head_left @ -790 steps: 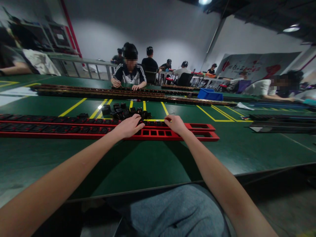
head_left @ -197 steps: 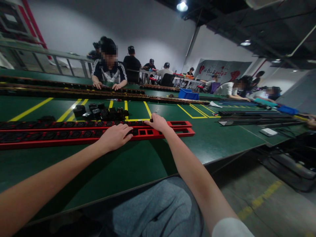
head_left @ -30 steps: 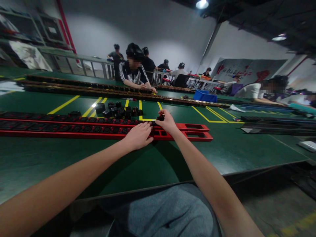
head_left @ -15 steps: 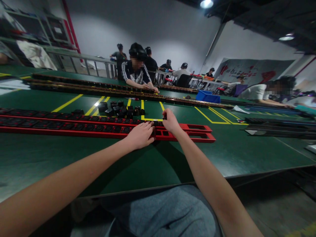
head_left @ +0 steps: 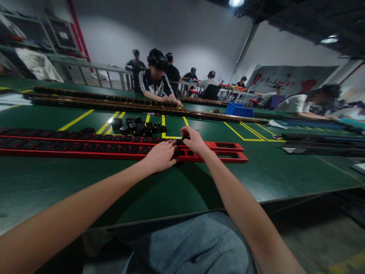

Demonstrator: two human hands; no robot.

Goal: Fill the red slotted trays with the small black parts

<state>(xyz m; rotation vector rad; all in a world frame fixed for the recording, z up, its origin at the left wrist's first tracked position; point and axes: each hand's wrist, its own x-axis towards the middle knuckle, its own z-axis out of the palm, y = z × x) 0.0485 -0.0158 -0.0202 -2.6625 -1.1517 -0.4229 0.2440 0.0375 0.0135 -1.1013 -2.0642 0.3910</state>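
Two long red frames (head_left: pixel 229 155) lie side by side across the green table, with square black parts (head_left: pixel 115 148) seated along their left and middle stretches. My left hand (head_left: pixel 160 156) lies palm down over the near frame, its fingers across the top and its thumb at the front edge, gripping it. Just to its right, my right hand (head_left: pixel 195 140) has its fingers curled in a pinch around a small black part (head_left: pixel 186 136) above the far frame. The fingers hide most of that part. Open slots show in the frames at their right ends.
Loose black parts (head_left: pixel 136 126) sit in a pile behind the frames. Farther back are long brown rails (head_left: pixel 114 101), a blue bin (head_left: pixel 238 110) and a co-worker (head_left: pixel 155 82) leaning over the rails. Dark rails (head_left: pixel 322 146) lie at right. Yellow tape (head_left: pixel 76 120) marks the table.
My right hand has shifted slightly left and its fingers have opened a little around the small part. The left hand stays on the frame. The whole view has moved slightly.
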